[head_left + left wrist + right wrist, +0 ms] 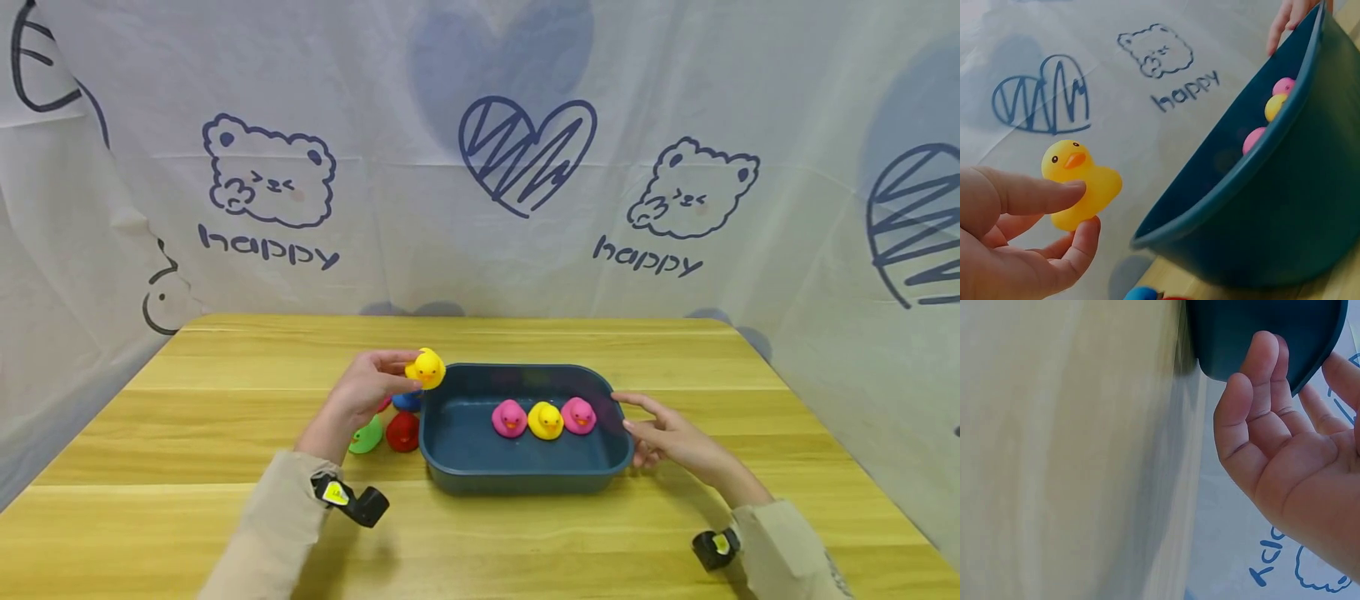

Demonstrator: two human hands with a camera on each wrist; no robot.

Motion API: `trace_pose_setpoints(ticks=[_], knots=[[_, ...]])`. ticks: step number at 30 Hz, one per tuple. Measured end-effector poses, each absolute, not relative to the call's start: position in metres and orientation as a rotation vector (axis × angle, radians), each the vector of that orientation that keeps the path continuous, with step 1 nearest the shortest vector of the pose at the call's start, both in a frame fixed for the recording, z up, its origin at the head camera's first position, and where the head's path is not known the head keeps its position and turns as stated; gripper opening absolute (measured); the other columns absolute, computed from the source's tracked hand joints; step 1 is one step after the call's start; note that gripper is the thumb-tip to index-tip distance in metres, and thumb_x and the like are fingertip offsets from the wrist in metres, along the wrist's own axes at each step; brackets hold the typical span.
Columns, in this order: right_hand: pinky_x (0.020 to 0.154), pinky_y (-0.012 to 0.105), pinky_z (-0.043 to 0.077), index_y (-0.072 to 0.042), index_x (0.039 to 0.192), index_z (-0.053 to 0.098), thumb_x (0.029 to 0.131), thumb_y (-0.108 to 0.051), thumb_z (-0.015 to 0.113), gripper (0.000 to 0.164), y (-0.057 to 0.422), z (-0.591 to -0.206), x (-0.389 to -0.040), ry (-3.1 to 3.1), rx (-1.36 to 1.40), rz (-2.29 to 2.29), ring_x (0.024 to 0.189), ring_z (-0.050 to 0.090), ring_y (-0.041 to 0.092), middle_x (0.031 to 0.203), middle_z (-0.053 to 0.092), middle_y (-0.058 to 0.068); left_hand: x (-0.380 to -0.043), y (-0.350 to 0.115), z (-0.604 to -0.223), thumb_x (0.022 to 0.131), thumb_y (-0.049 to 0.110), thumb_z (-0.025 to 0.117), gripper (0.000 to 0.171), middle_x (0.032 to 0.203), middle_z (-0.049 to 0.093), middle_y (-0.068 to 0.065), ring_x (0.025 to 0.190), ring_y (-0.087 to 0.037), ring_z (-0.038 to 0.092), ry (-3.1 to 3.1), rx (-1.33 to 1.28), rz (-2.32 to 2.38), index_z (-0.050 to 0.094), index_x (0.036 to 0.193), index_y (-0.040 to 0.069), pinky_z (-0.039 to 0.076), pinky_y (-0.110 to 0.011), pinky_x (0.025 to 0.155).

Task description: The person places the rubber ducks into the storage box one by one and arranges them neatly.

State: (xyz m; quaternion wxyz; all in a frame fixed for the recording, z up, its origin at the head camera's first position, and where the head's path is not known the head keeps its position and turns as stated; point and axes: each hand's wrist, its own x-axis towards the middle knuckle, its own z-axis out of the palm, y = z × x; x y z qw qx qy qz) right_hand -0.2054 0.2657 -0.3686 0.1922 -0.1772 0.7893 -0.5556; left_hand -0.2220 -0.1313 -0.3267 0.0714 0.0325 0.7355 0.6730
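Note:
My left hand [367, 385] pinches a yellow rubber duck [427, 369] between thumb and fingers, raised by the left rim of a dark teal basin [517, 483]. The left wrist view shows the thumb across that duck's side, its orange beak facing up and to the right. In a row inside the basin sit a pink duck [509, 418], another yellow duck [545, 421] and a second pink duck [579, 415]. At the basin's right end, my right hand [671, 437] touches the rim with loosely bent fingers; the right wrist view shows its fingertips by the outer wall.
Left of the basin, partly behind my left hand, are a green duck [366, 436], a red duck [402, 432] and a blue duck [407, 401], with a bit of pink beside them. The wooden table [525, 550] ends at a printed cloth [397, 208].

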Motion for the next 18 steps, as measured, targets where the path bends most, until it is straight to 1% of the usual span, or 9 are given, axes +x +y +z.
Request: trace_pose_setpoints(ticks=[6,9,14,18], knots=[[0.052,0.025,0.044,-0.002,0.139,0.019,0.094,-0.02,0.045,0.055,0.266,-0.369,-0.205,2.214,-0.501,-1.563,0.059,0.057,0.021,0.068,0.056,0.019,-0.223,-0.112,-0.328,0.077,-0.014,0.059,0.043,0.117,0.051,-0.023,0.098,-0.03,0.052,2.194,0.061,2.037,0.051,0.12,-0.009,0.047,-0.031,0.082],[0.052,0.026,0.044,-0.002,0.139,0.019,0.095,-0.02,0.045,0.055,0.266,-0.369,-0.205,2.212,-0.499,-1.565,0.059,0.057,0.021,0.069,0.056,0.019,-0.223,-0.104,-0.329,0.075,-0.013,0.061,0.043,0.116,0.053,-0.022,0.098,-0.031,0.053,2.233,0.036,2.003,0.055,0.117,-0.007,0.047,-0.032,0.081],[0.052,0.025,0.044,-0.002,0.139,0.019,0.095,-0.02,0.045,0.055,0.266,-0.37,-0.206,2.205,-0.501,-1.565,0.059,0.057,0.02,0.069,0.056,0.018,-0.223,-0.093,-0.333,0.072,-0.013,0.065,0.039,0.107,0.058,-0.021,0.091,-0.029,0.056,2.363,0.049,1.897,0.061,0.11,-0.005,0.049,-0.032,0.078],[0.052,0.026,0.045,-0.002,0.139,0.019,0.095,-0.02,0.045,0.055,0.265,-0.37,-0.206,2.206,-0.509,-1.568,0.059,0.057,0.02,0.068,0.056,0.019,-0.223,-0.084,-0.334,0.071,-0.013,0.066,0.038,0.104,0.06,-0.02,0.087,-0.027,0.059,2.383,0.09,1.873,0.062,0.108,-0.005,0.049,-0.032,0.076]])
